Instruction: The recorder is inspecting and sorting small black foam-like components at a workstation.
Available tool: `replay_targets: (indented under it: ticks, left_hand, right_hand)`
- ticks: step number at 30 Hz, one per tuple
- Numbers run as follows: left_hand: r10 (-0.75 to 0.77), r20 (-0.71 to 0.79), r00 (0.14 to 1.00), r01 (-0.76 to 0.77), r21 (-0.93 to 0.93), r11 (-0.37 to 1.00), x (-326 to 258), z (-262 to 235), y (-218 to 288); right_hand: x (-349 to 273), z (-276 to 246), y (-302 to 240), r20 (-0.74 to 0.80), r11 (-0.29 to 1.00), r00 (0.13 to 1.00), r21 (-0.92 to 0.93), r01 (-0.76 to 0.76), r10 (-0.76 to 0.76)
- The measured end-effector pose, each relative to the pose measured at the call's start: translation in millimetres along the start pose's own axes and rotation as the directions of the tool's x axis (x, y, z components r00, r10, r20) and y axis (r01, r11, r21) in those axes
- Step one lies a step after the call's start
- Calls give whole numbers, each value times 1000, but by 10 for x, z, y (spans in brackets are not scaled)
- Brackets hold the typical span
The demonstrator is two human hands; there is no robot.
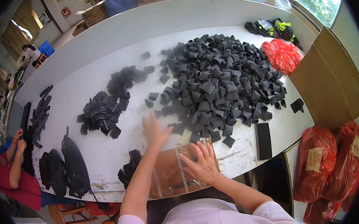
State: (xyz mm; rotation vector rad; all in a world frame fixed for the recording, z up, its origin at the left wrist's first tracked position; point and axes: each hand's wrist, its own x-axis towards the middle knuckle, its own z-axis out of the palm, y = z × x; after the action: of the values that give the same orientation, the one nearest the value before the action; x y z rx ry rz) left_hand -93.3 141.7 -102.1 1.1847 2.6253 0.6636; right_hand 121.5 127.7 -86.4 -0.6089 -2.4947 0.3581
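My left hand (155,131) reaches over the white table, fingers stretched and thumb apart, slightly blurred. Nothing shows in it, and it is close to the near left edge of a big heap of black fabric loops (219,79). My right hand (202,165) lies over a brown board (167,174) at the table's front edge, its fingers spread. A small dark spot shows between its thumb and fingers, too small to name. Several black pieces (129,168) lie beside my left forearm. Farther left is a smaller pile of flat black pieces (103,111).
A black rectangular block (263,141) lies right of the board. Red plastic bags (314,160) and a cardboard box (331,79) stand at the right; another red bag (281,55) sits on the table. Long black bundles (75,166) lie at left, near a person in red (16,179).
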Motion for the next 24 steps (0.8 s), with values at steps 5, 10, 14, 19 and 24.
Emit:
replay_targets:
  ticks: [5, 10, 14, 19, 24]
  left_hand:
    - [11, -182, 983, -8, 21, 1000, 415, 267, -113]
    - [160, -259, 953, -153, 48, 987, 797, 505, -58]
    - [224, -209, 952, -210, 89, 974, 1050, 735, 263]
    - [310, -185, 933, -306, 53, 951, 1299, 848, 562]
    - [407, -202, 891, -408, 42, 912, 1545, 875, 585]
  right_hand:
    - [471, 248, 567, 103, 968, 994, -245, 49, -24]
    - [856, 291, 854, 74, 965, 997, -260, 26, -7]
    - [1059, 359, 1161, -19, 942, 1000, -335, -7, 0]
    - [1265, 368, 1469, -110, 947, 989, -295, -129, 100]
    - [1427, 459, 1566, -174, 946, 971, -253, -204, 162]
